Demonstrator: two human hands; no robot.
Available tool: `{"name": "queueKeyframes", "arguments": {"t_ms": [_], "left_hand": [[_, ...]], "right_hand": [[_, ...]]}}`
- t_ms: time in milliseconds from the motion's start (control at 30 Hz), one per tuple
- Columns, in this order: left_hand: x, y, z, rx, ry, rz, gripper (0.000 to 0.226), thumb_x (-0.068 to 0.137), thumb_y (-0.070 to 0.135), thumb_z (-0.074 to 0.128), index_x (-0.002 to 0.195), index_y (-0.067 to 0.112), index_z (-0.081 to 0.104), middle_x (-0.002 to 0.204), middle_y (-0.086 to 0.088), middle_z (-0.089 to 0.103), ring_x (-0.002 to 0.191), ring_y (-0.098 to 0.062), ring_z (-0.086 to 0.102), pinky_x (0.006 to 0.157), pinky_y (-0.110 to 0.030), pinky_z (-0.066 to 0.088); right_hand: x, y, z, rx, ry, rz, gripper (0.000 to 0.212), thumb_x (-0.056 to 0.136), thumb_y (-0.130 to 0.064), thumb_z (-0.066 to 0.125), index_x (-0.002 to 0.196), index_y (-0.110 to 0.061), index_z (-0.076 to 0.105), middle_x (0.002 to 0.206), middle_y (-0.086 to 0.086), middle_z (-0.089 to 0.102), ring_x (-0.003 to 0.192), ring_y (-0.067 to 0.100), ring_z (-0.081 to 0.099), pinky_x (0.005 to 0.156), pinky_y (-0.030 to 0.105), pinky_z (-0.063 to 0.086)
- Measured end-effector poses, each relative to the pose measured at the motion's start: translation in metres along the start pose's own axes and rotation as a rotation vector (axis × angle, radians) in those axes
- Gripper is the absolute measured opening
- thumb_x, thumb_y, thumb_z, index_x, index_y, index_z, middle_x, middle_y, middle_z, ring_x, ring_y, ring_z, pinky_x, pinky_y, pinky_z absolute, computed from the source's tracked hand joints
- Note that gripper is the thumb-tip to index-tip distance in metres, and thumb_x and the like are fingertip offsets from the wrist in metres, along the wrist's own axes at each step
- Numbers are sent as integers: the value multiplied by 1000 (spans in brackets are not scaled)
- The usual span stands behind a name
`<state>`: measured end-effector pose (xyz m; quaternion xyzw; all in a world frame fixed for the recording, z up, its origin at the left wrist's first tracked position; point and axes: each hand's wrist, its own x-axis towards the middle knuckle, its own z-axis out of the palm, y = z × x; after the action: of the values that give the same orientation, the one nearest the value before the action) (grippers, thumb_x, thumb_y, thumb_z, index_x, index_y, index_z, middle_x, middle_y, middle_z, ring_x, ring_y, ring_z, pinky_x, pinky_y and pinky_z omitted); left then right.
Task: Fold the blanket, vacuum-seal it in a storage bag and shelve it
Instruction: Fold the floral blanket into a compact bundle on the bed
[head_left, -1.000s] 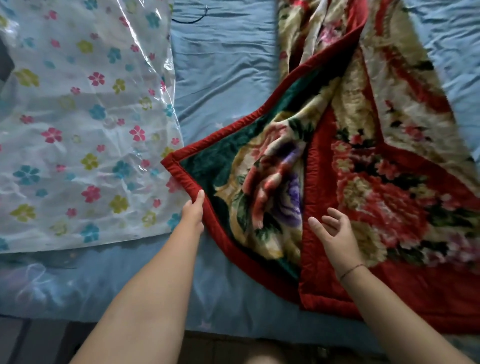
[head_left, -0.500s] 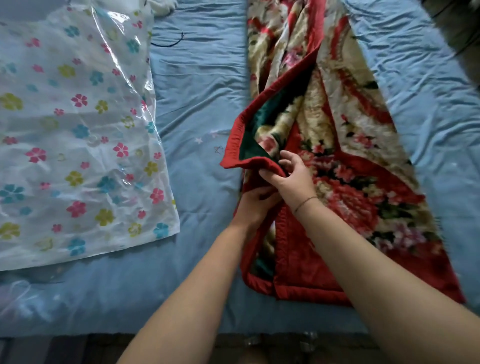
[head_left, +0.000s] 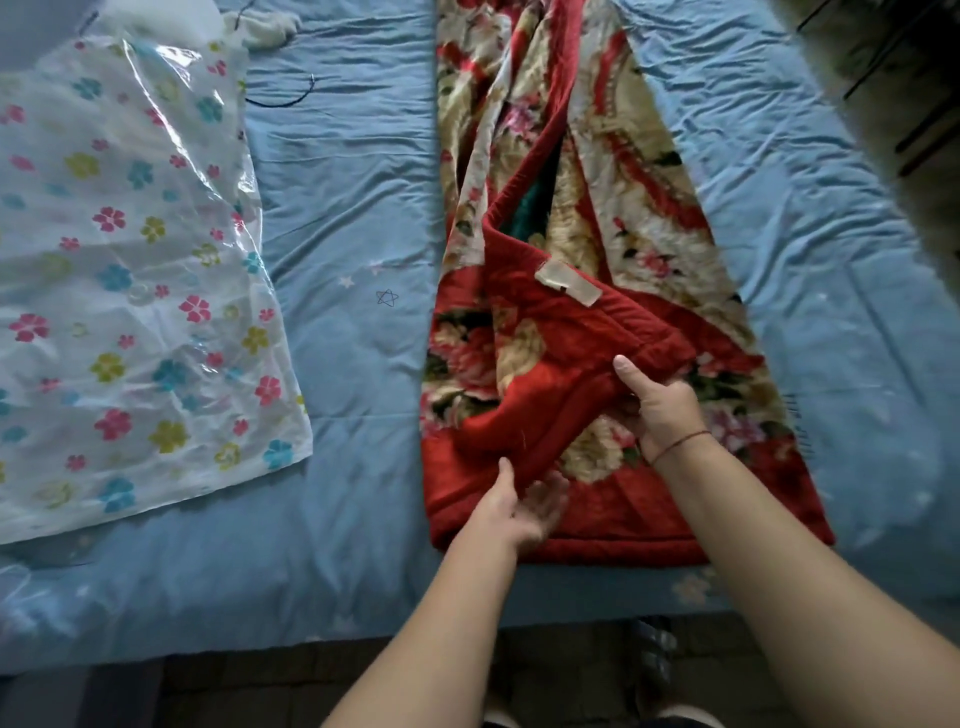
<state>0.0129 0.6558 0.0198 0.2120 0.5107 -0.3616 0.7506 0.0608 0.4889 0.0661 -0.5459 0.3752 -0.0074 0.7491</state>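
A red floral blanket (head_left: 613, 218) lies in a long narrow strip down the middle of the bed. Its near left flap, red-edged with a pale label (head_left: 567, 280), is turned over onto the strip. My right hand (head_left: 657, 410) grips the red border of that flap, thumb on top. My left hand (head_left: 524, 501) sits at the lower end of the same border, thumb over the edge, fingers underneath. A clear storage bag (head_left: 135, 291) printed with coloured flowers lies flat at the left, apart from the blanket.
A blue sheet (head_left: 343, 218) covers the bed; its near edge runs across the bottom, with dark floor below. A thin dark cord (head_left: 283, 98) and a white cloth (head_left: 267, 28) lie at the back left. Dark furniture stands at the far right.
The blanket's left flap has been carried over to the right onto the strip. Both hands moved right and nearer along its red border, and the label now faces up.
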Motion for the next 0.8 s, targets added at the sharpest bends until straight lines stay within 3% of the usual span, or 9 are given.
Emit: {"name": "queueKeyframes", "arguments": {"t_ms": [133,267,367,467,500,567,667,733,800], "left_hand": [[6,-32,21,-336,91,180,22,93,20,61,86,1,55,79,-18,59,44,-30,63,29,-33,48],[24,-75,39,-311,103,188,16,90,13,65,85,2,55,83,-16,59,67,-29,61,32,-32,50],[49,-124,50,-195,128,193,11,90,13,64,88,6,57,85,-14,61,75,-25,59,36,-30,53],[76,-175,46,-70,171,179,9,91,13,64,88,7,57,84,-13,60,75,-24,58,34,-27,51],[85,-185,43,-51,196,178,9,90,13,63,90,7,57,83,-13,60,74,-24,57,33,-27,49],[96,-193,37,-37,248,190,12,91,12,63,100,7,56,82,-12,59,72,-24,56,34,-27,50],[107,-181,23,2,353,213,24,93,14,62,115,11,53,96,-12,63,72,-23,56,61,-27,56],[112,-168,6,50,441,227,38,95,22,59,128,5,52,119,-14,60,90,-28,62,62,-20,56],[111,-151,-11,49,564,284,57,92,29,63,139,2,44,139,-16,51,122,-34,55,85,-26,53]], "right_hand": [[11,-7,-69,36,-3,39,5,86,-6,67,90,-9,66,63,-6,72,56,9,68,45,21,52],[19,-22,-153,14,21,42,11,86,2,63,86,-9,65,59,-5,70,55,13,66,43,22,53],[19,-21,-229,31,25,-14,21,80,0,68,97,-11,66,76,-8,75,65,8,70,60,26,60],[25,9,-302,-26,140,68,68,44,-32,93,103,-10,68,79,-9,75,68,7,71,64,23,60],[27,20,-317,-70,187,137,71,47,-30,94,108,-4,67,75,-6,74,64,10,70,56,19,57],[34,42,-334,-154,253,228,53,74,-4,79,120,11,59,79,7,69,61,19,61,43,13,49],[44,63,-334,-242,241,356,42,83,12,63,124,15,53,77,11,64,58,20,55,37,11,44],[48,68,-328,-255,204,430,41,86,11,60,127,11,52,82,12,65,65,21,59,52,18,52],[57,68,-325,-298,186,430,41,87,3,64,127,4,54,108,17,63,91,28,61,83,34,53]]}}
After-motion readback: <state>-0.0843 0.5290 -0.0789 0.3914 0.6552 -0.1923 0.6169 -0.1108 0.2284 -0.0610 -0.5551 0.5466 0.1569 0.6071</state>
